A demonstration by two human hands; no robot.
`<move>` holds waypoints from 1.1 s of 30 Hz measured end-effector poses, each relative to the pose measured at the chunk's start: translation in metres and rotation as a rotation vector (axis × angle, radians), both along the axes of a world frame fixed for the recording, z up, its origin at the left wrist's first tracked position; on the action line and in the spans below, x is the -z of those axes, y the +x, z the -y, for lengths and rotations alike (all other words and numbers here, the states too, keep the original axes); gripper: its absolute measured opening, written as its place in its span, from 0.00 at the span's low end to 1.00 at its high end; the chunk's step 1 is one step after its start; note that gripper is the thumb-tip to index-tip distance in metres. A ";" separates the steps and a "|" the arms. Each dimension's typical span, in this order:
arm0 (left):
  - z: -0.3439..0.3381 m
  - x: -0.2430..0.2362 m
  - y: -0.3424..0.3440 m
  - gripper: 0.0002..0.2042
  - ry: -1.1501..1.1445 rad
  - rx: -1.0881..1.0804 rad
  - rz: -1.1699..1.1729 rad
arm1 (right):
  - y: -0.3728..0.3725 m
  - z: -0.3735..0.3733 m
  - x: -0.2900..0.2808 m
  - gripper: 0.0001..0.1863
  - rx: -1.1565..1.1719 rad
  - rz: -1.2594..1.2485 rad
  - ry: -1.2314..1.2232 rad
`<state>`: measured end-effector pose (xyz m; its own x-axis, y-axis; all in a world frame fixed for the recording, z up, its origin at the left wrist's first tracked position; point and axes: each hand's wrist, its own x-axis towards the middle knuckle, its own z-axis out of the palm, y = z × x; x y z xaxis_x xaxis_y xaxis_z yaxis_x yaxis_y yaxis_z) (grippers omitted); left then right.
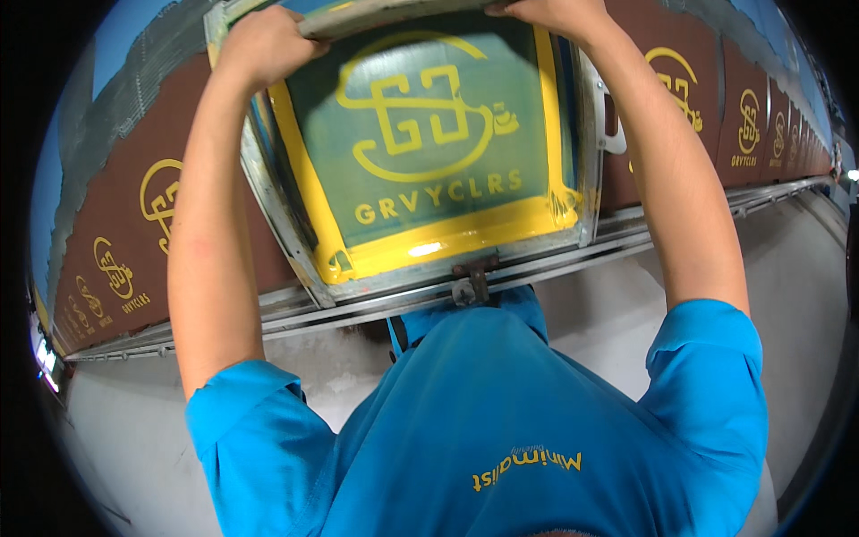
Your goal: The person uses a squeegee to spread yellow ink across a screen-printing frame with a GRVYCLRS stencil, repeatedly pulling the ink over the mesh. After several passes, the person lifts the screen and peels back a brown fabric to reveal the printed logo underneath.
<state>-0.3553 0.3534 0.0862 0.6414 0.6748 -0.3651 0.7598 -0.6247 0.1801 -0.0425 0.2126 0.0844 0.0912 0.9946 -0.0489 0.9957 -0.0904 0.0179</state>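
Observation:
A screen-printing frame [276, 215] with metal sides lies in front of me. Its green mesh [313, 116] carries a yellow line design and is bordered by yellow tape [438, 238]. Across the far end of the frame runs a long bar, apparently a squeegee [394, 18], cut off by the picture's upper edge. My left hand [268, 46] is closed round its left end. At the right end my right hand [550, 11] grips the same bar, with part of the hand out of the picture. The bar's lower edge seems to rest on the mesh.
Brown fabric [121, 210] with repeated yellow prints stretches along the table to both sides. A metal rail [626, 240] follows the table's near edge, where a small bracket [472, 285] joins the frame. A slotted pale plate [612, 121] sticks out at the frame's right. Pale floor [591, 309] lies below.

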 end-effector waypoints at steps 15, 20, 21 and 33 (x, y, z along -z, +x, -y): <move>0.165 0.023 -0.078 0.17 -0.044 -0.168 0.044 | -0.072 0.159 0.040 0.09 -0.078 -0.209 0.075; 0.200 0.068 -0.101 0.13 -0.010 -0.167 0.133 | -0.096 0.198 0.084 0.15 -0.073 -0.289 0.195; 0.200 0.079 -0.102 0.13 -0.003 -0.179 0.116 | -0.095 0.193 0.092 0.15 -0.097 -0.311 0.147; 0.249 0.161 0.006 0.15 0.054 -0.033 0.392 | 0.169 0.080 0.267 0.28 0.795 -1.133 0.334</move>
<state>-0.3489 0.1047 -0.0751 0.7025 0.7092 -0.0601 0.6599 -0.6174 0.4282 0.1262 0.1325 -0.1829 0.6924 0.6776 -0.2481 0.1407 -0.4640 -0.8746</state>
